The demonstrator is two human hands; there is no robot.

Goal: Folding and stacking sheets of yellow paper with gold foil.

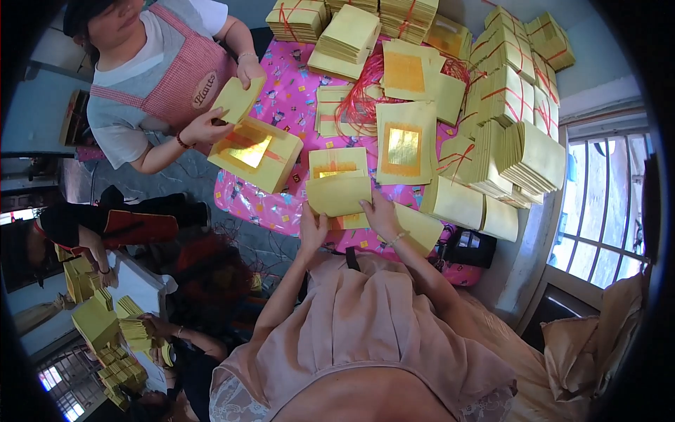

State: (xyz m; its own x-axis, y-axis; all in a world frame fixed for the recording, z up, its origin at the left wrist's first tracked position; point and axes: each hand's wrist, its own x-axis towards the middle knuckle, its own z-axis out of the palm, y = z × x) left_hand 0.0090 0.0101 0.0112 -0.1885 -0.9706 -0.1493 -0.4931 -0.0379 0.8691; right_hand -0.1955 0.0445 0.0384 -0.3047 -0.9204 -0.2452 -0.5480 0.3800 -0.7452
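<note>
left hand [313,226] and right hand [382,216] both hold the yellow paper [339,196] near its lower corners, centre of frame, sheet count unclear; probably best to grip lightly, evenly, edges square, not snagging the gold-patched paper [337,157] just above.

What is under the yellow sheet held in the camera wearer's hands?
Yellow paper with an orange-gold patch shows past the far edge of the sheet; whatever lies directly beneath is covered.
</note>
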